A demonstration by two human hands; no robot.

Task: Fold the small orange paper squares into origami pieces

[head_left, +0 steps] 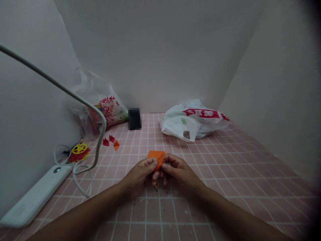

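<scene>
Both hands hold one folded piece of orange paper (155,155) above the tiled surface, near the middle of the view. My left hand (141,172) pinches its lower left part, thumb on top. At its right edge, my right hand (179,170) grips the paper between thumb and fingers. A crease runs across the paper toward its lower point. Farther off to the left lie small folded paper pieces: two red ones (106,142) and an orange one (116,145).
A white power bank-like device (35,197) lies at left, with a pale cable (100,134) arching over the surface. Beside it are yellow and red cut-out pieces (79,152). Plastic bags stand at back left (110,112) and back right (193,120), with a dark pixelated block (134,118) between.
</scene>
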